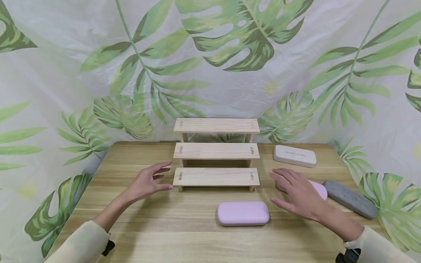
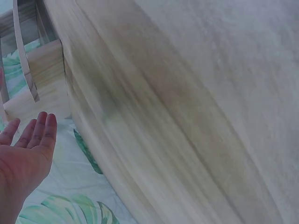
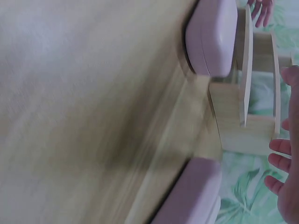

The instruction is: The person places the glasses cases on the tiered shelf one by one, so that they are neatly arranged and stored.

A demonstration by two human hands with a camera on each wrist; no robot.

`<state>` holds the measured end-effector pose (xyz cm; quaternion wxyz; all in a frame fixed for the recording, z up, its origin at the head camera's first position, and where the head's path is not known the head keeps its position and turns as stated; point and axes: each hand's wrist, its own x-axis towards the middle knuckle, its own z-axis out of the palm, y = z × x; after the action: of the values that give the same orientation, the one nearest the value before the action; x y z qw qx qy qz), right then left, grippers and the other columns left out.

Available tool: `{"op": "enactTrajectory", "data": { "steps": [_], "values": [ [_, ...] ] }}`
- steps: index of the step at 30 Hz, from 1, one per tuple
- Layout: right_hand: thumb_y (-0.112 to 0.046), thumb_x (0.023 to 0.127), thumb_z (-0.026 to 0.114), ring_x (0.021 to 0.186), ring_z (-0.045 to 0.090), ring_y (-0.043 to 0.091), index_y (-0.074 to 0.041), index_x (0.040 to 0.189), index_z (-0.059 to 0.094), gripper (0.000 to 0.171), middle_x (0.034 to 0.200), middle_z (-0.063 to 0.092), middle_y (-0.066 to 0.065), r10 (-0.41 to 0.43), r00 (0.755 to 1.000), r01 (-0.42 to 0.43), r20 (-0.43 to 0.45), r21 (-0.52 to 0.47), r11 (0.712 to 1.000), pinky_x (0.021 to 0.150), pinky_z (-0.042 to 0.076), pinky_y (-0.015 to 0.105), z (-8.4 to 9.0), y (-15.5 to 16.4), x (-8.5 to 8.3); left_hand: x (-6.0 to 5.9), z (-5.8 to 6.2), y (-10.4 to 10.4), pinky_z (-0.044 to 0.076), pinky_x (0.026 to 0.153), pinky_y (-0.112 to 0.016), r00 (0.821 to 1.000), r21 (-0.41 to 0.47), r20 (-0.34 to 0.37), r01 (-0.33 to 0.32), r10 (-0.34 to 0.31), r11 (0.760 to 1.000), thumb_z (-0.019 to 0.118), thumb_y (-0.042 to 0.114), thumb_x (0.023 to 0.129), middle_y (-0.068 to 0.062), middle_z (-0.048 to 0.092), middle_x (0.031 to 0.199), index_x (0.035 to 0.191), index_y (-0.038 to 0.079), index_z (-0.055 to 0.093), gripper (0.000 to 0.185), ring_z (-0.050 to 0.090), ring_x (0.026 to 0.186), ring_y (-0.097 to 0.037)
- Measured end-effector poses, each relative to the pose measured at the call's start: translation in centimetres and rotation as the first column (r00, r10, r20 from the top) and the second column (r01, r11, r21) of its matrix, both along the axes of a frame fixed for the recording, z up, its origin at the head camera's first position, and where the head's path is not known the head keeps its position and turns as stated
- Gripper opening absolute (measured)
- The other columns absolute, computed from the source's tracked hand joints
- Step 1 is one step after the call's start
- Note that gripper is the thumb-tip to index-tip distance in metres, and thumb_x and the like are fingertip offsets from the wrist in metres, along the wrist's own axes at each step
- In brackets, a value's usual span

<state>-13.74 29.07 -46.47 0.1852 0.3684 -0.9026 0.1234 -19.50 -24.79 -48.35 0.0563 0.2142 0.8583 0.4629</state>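
A three-step wooden riser (image 1: pixel 216 155) stands at the back middle of the wooden table (image 1: pixel 184 233). My left hand (image 1: pixel 149 181) hovers open just left of the lowest step, fingers straight, holding nothing; its palm (image 2: pixel 25 156) shows in the left wrist view. My right hand (image 1: pixel 296 191) is open above a pink case (image 1: pixel 317 189) that it partly hides. Another pink case (image 1: pixel 242 213) lies in front of the riser, between the hands, and appears again as the pink case (image 3: pixel 212 37) in the right wrist view.
A white case (image 1: pixel 294 155) lies right of the riser and a grey case (image 1: pixel 350 198) near the table's right edge. A leaf-print cloth (image 1: pixel 210 58) hangs behind and around the table.
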Motion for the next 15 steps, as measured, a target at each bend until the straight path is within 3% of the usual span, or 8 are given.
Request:
{"op": "enactTrajectory", "data": {
  "steps": [6,15],
  "values": [
    [-0.054,0.094,0.074,0.132,0.059,0.032,-0.006,0.146,0.059,0.072,0.145,0.062,0.011,0.053,0.998,-0.054,0.029,0.019,0.998,0.109,0.048,0.055,-0.2,-1.2,1.0,0.1,-0.4,0.5,0.054,0.107,-0.054,1.0,-0.013,0.008,0.015,-0.015,1.0,0.094,0.017,0.083,-0.029,0.053,0.153,0.154,-0.005,0.049,0.086,0.059,0.134,-0.048],
    [-0.058,0.095,0.074,0.132,0.06,0.027,-0.011,0.147,0.06,0.072,0.145,0.062,0.007,0.087,0.992,-0.088,0.086,0.018,0.996,0.108,0.05,0.053,-1.0,-2.2,2.1,-0.2,-1.0,1.0,0.055,0.106,-0.05,1.0,-0.033,0.009,0.017,-0.017,0.999,0.095,0.016,0.081,-0.026,0.055,0.152,0.153,-0.002,0.051,0.086,0.063,0.13,-0.044]
  ]
}}
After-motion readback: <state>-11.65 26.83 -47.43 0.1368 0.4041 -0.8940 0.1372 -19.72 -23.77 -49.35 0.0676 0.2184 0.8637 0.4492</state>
